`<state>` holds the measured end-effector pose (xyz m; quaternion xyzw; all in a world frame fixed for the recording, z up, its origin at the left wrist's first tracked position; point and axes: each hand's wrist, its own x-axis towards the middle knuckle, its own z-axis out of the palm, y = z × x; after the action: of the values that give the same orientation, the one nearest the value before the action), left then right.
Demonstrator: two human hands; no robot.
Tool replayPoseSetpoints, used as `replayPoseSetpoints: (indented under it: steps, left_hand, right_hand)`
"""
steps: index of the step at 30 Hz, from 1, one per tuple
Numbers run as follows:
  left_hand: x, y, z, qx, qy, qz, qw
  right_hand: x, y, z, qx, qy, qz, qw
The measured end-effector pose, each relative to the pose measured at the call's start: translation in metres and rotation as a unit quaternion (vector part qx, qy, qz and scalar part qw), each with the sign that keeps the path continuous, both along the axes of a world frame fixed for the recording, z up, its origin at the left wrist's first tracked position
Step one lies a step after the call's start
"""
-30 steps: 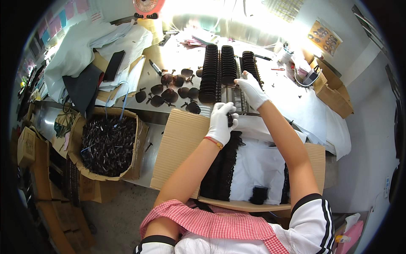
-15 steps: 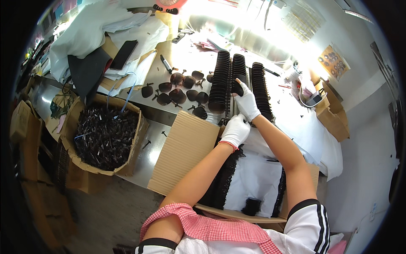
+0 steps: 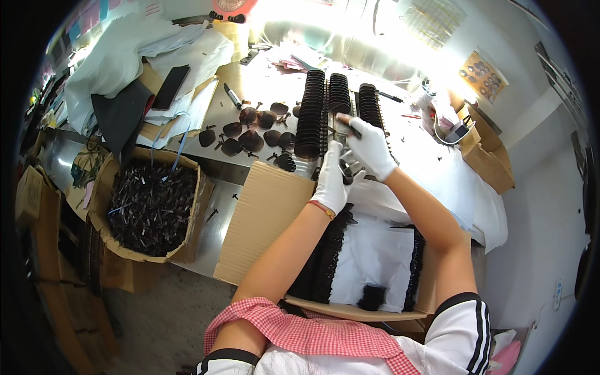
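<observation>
My left hand (image 3: 331, 185), in a white glove, is closed around a small black object (image 3: 345, 171) that its fingers mostly hide. Just beyond it, my gloved right hand (image 3: 373, 150) has bent fingers, with bare fingertips at the near end of the middle row of dark lenses (image 3: 339, 94). A dark piece shows between those fingers, too covered to name. On either side stand a longer left row of dark lenses (image 3: 309, 119) and a right row of dark lenses (image 3: 369, 106). Below my forearms sits an open cardboard box (image 3: 265, 219) holding black pieces and white paper (image 3: 369, 250).
Loose brown-black lenses (image 3: 252, 140) with small stems lie left of the rows. A carton rim (image 3: 100, 222) surrounds many dark pieces at left. A phone (image 3: 170, 87) rests on papers; a marker (image 3: 232, 95) lies nearby. Another cardboard box (image 3: 490, 162) stands at right.
The view has shifted slightly. My left hand has moved left and turned, showing more of the black object. My right hand has come nearer, from the middle row's side to its near end.
</observation>
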<state>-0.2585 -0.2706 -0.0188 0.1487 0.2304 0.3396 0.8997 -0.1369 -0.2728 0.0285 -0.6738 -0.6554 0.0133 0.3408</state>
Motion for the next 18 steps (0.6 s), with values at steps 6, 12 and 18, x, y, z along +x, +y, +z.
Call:
replayPoseSetpoints:
  steps: [6, 12, 18]
  left_hand:
    - [-0.001, -0.002, 0.02, -0.056, -0.032, 0.027, 0.998]
    - [0.013, 0.008, -0.023, 0.268, 0.222, 0.016, 0.937]
    - [0.028, 0.017, -0.043, 0.514, 0.326, 0.081, 0.789]
  right_hand:
    - [0.015, -0.023, 0.016, -0.11, 0.138, 0.069, 0.982]
    - [0.062, 0.071, -0.022, -0.012, 0.323, -0.024, 0.946]
    - [0.093, 0.12, -0.048, -0.128, 0.423, 0.054, 0.896]
